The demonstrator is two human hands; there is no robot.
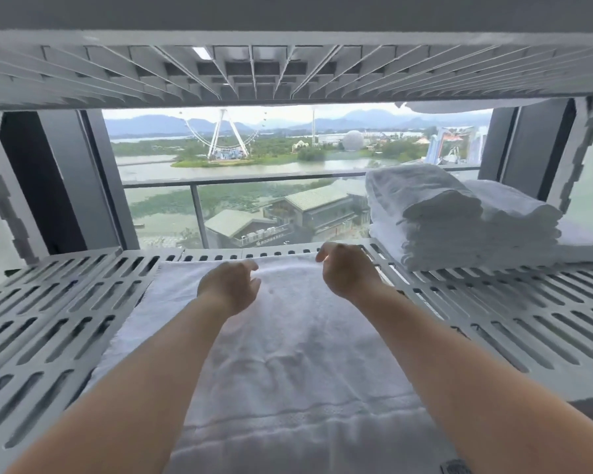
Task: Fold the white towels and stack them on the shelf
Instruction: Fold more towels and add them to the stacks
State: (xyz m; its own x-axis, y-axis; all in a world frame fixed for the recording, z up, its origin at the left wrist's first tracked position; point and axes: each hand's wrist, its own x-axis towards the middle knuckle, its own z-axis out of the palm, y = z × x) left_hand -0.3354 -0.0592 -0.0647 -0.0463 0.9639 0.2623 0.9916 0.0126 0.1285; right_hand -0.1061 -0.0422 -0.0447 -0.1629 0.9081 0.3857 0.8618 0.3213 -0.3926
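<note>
As I view the scene through the head camera, a white towel (pixel 288 354) lies spread flat along the middle of the slotted white shelf (pixel 65 319). It runs from the near edge of the frame to just short of the shelf's far edge. Its surface shows shallow creases, and a woven band crosses it at the near end.

Both bare forearms reach out over the towel towards its far end. The left hand (pixel 228 285) sits over the cloth just short of the far hem, its fingers loosely curled with no cloth seen between them. The right hand (pixel 348 271) is a little farther out, level with the far hem, its fingers curled and pointing left. I cannot tell whether it pinches the hem or only sits above it. The hands are near each other but do not touch.

At the far right of the same shelf stands a stack of folded towels (pixel 442 227), well apart from both hands. A second folded pile (pixel 514 206) lies just behind it to the right.

The ribbed underside of an upper shelf (pixel 254 73) spans the top of the view. Beyond the shelf, a window (pixel 172 217) looks out on water and a Ferris wheel (pixel 223 135).
</note>
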